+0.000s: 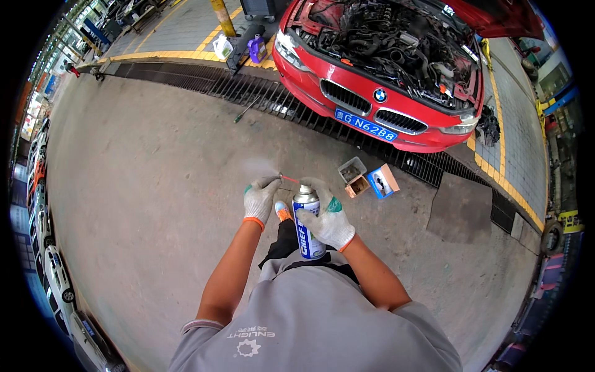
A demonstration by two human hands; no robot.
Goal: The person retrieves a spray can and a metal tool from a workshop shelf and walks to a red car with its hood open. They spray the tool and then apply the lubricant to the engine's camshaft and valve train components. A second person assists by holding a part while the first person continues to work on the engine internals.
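My right hand (328,218), in a whitish knit glove with a green patch and orange cuff, is wrapped round a blue and white spray can (308,239) held upright before my waist. Its index finger lies over the nozzle. From the nozzle a thin red straw (289,178) points left. My left hand (260,198), gloved alike, pinches a small dark part at the straw's far end; the part is too small to name. A pale mist (257,166) spreads leftward past those fingertips.
Ahead stands a red car (378,105) with its hood up, beside a floor grating (186,79). An open blue and white box (382,181) and a clear plastic tub (352,168) sit on the floor. A screwdriver-like tool (246,110) lies farther left, near two jugs.
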